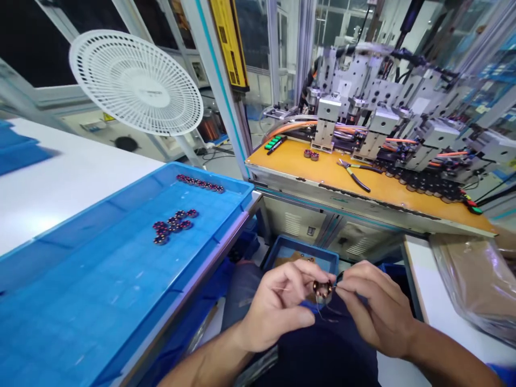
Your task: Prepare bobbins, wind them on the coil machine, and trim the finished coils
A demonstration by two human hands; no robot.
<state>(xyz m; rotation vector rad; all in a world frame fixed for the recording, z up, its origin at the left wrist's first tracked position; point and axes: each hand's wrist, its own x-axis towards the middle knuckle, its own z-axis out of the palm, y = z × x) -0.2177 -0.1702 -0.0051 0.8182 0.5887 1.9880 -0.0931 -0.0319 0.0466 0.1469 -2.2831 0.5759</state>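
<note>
My left hand (278, 306) pinches a small copper-wound coil part (322, 290) between thumb and fingers, low in the view over my lap. A small blue piece shows under that thumb. My right hand (373, 303) is closed beside it, fingertips pinching at the coil's right side, where thin wire ends hang down. Both hands touch the coil.
A large blue tray (100, 279) at left holds several similar round coils (173, 224) in two groups. A small blue bin (300, 251) sits below my hands. Ahead, an orange-topped machine bench (322, 169) carries pliers (357, 173) and fixtures. A white fan (137, 80) stands at left; a plastic bag (475, 279) lies at right.
</note>
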